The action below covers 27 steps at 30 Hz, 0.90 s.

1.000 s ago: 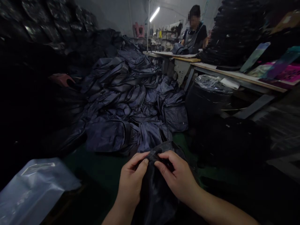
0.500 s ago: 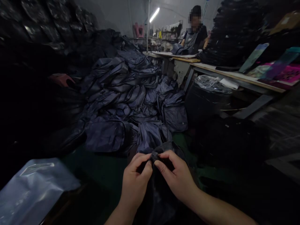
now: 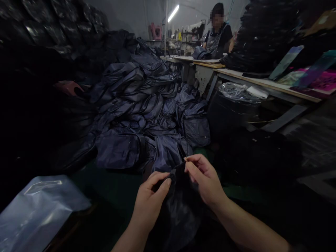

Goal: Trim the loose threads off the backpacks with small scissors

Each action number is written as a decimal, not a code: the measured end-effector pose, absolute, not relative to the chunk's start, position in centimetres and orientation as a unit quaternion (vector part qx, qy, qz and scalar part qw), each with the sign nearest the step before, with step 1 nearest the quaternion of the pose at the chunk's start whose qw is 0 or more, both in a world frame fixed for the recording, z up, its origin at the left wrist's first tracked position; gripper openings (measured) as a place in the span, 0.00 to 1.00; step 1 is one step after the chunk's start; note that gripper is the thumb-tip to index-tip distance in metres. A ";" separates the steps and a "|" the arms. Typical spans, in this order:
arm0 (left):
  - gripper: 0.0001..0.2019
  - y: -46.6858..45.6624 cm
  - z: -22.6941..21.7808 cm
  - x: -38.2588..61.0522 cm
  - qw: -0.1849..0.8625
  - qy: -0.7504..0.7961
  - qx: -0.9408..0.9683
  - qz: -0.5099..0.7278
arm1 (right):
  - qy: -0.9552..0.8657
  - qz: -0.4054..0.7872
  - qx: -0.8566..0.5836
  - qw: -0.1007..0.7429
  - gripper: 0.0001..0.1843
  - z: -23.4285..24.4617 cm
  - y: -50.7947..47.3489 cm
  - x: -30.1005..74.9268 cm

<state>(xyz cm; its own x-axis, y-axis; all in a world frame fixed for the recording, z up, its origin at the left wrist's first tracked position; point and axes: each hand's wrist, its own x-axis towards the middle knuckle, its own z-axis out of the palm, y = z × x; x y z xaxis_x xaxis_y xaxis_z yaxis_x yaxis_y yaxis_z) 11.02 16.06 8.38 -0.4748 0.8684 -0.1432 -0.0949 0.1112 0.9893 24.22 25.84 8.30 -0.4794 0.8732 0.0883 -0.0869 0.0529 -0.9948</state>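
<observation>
A dark navy fabric bag (image 3: 181, 206) lies in front of me, between my two hands. My left hand (image 3: 151, 203) is closed in a pinch on the bag's top edge. My right hand (image 3: 206, 178) is raised a little higher and pinches a thin dark piece, perhaps a zipper pull or cord, at the bag's upper right edge. The two hands are a short way apart. The lower part of the bag is hidden in shadow between my forearms.
A big heap of navy bags (image 3: 147, 108) fills the floor ahead. A clear plastic bag (image 3: 39, 206) lies at lower left. Worktables (image 3: 262, 84) run along the right, with a black bin (image 3: 233, 108) below. A person (image 3: 217, 35) sits at the far table.
My right hand has lifted up and to the right, away from my left hand, drawing a thin piece of the bag with it. My left hand keeps its pinch in place.
</observation>
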 end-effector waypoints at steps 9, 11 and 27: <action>0.09 15.9 7.8 9.1 0.148 0.752 0.418 0.487 | -0.872 0.402 -0.170 0.221 0.07 8.8 28.5 24.2; 0.09 16.1 7.2 9.0 0.114 0.764 0.427 0.470 | -0.858 0.431 -0.151 0.234 0.09 8.4 27.4 23.8; 0.12 16.1 7.1 9.6 0.402 0.633 0.197 0.631 | -0.785 0.478 -0.190 0.346 0.16 6.4 24.1 21.9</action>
